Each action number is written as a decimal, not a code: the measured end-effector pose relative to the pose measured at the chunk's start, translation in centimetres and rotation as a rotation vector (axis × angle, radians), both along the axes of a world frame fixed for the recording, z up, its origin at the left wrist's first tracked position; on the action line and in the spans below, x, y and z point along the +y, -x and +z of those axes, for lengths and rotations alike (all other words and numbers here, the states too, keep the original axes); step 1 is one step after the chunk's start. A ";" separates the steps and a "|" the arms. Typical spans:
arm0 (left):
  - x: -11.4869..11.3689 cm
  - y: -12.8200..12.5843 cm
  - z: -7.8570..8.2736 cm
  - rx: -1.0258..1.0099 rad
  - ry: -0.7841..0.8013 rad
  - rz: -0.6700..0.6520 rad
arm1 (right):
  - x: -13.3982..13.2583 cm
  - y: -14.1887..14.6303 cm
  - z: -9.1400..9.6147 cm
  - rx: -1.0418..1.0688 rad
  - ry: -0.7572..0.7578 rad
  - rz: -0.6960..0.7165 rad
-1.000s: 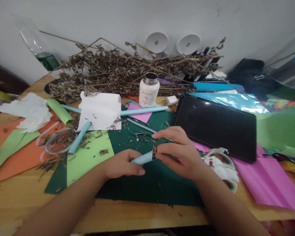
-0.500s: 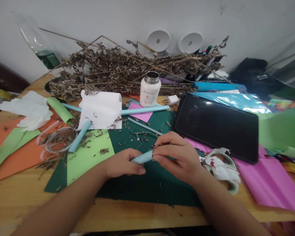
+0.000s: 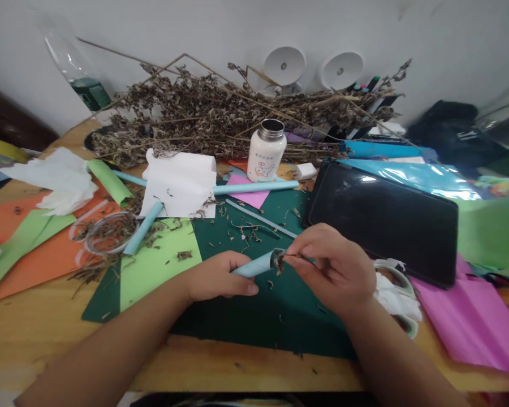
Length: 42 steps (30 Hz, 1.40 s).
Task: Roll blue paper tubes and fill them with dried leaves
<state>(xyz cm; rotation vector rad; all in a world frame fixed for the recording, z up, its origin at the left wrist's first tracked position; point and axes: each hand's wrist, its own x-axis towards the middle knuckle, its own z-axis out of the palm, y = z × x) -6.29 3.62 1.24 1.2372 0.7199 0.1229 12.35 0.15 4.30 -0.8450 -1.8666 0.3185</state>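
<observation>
My left hand (image 3: pixel 220 276) is closed around a light blue paper tube (image 3: pixel 257 265), its mouth facing right and dark dried leaves (image 3: pixel 277 261) showing at the opening. Just right of that mouth, my right hand (image 3: pixel 333 268) pinches a bit of dried plant between thumb and forefinger. Both hands are over a dark green sheet (image 3: pixel 237 316) scattered with leaf crumbs. Another blue tube (image 3: pixel 143 229) lies on the left, by a light green sheet (image 3: pixel 161 282), and a longer blue tube (image 3: pixel 258 187) rests behind. A thin blue stick (image 3: pixel 258 217) lies beyond my hands.
A heap of dried stalks (image 3: pixel 203 113) spans the back. An uncapped white bottle (image 3: pixel 267 152) stands before it. To the right are a black tablet (image 3: pixel 385 220), scissors (image 3: pixel 401 277) partly under white tissue, and pink paper (image 3: pixel 470 322). At left lie orange paper (image 3: pixel 29 265) and a clear ring (image 3: pixel 110 234).
My right hand has drawn back to the right from the tube's mouth, uncovering the leaves there. My left hand still holds the tube. The view has shifted slightly.
</observation>
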 end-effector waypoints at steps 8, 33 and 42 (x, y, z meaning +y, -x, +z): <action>-0.1 0.0 0.1 0.007 0.016 0.019 | 0.3 0.0 0.4 -0.212 -0.123 -0.027; -0.2 -0.3 -0.4 -0.093 0.146 0.138 | 0.8 0.9 -1.6 0.014 0.084 -0.095; -0.3 -0.1 -0.4 -0.063 0.050 0.081 | 0.4 -0.1 -0.8 -0.214 -0.076 -0.144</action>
